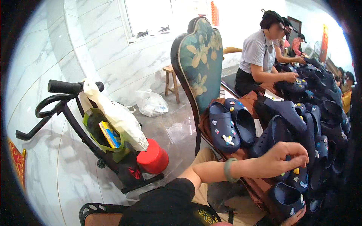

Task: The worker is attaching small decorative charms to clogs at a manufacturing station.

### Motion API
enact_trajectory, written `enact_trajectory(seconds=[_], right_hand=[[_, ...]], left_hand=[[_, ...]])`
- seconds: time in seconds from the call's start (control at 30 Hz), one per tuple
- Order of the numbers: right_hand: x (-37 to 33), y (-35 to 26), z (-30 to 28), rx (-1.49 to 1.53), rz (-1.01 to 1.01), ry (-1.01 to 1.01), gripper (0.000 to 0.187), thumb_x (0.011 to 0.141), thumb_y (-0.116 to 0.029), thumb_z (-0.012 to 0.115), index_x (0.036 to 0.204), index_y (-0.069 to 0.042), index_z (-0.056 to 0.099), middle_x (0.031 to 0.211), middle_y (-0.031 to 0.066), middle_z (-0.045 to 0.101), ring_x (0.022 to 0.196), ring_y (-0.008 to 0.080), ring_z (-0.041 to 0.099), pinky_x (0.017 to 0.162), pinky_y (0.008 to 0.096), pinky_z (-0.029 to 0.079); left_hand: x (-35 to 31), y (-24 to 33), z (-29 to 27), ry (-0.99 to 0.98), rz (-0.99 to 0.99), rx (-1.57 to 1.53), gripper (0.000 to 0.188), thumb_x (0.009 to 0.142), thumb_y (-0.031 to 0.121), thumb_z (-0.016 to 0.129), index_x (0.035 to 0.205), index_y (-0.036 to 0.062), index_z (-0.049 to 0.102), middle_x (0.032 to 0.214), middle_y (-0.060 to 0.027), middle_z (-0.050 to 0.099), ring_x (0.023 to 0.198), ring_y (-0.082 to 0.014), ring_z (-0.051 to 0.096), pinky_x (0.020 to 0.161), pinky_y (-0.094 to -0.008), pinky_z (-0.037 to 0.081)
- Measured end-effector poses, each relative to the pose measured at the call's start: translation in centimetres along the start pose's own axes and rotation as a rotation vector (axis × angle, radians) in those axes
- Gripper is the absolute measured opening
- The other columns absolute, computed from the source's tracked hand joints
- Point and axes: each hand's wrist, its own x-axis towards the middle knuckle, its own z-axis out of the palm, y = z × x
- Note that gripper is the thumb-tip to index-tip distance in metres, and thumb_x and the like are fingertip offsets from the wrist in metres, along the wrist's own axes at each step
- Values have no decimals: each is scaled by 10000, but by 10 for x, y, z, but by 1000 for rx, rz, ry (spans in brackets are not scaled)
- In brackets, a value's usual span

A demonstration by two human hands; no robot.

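Note:
My left hand (284,161), with a pale green bangle on its wrist, hovers over the near end of the pile with fingers bent together; whatever they hold, if anything, is hidden. Below it sits a navy clog (286,194) with small charms on its top. My right hand (296,217) grips that clog along its side, the rest of the hand cut off by the dark rim. A pair of navy clogs, the left clog (223,128) and the right clog (243,122), rests beyond my left forearm, both with colourful charms.
Many more navy clogs (332,113) are heaped along the table to the right. A floral high-backed chair (203,64) stands ahead. Co-workers (256,56) sit farther along. At left are a black exercise machine (88,139) hung with bags, a red bucket (152,156) and a wooden stool (172,84).

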Motion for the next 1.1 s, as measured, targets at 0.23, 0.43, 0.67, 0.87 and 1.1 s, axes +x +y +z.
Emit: enact_trajectory(seconds=[0.23,0.43,0.67,0.87,1.1], right_hand=[[-1,22,0,-61,-71,102,305,992,-189,476,1160,2,643,1172,204,618,1091,323,566,927,420,438],[-6,58,-7,-103,50,19,322,1017,-207,459,1246,-21,588,1260,153,577,1139,283,541,1008,362,395],[-13,21,-2,-59,173,103,246,987,-161,513,1149,-11,622,1151,104,607,1079,213,553,954,321,413],[-11,21,2,125,151,170,270,986,-183,532,1162,8,607,1173,105,614,1092,202,548,968,306,396],[-13,30,8,247,229,280,238,941,-179,629,1103,-7,601,1059,47,614,981,143,558,895,275,429]], left_hand=[[-29,134,-29,110,625,190,113,943,-4,511,997,-12,610,928,-93,618,841,-234,606,801,-346,463],[-42,136,-34,202,721,72,89,934,21,521,961,7,605,901,-79,607,833,-219,587,783,-341,455],[-42,127,-34,97,666,-207,70,923,50,533,919,29,599,869,-63,595,824,-202,566,761,-336,446],[-47,111,-38,50,526,-360,66,914,75,543,882,48,594,841,-50,584,816,-187,547,743,-332,438],[-45,105,-37,1,441,-440,80,903,104,554,840,70,589,809,-34,571,807,-170,526,721,-327,429]])
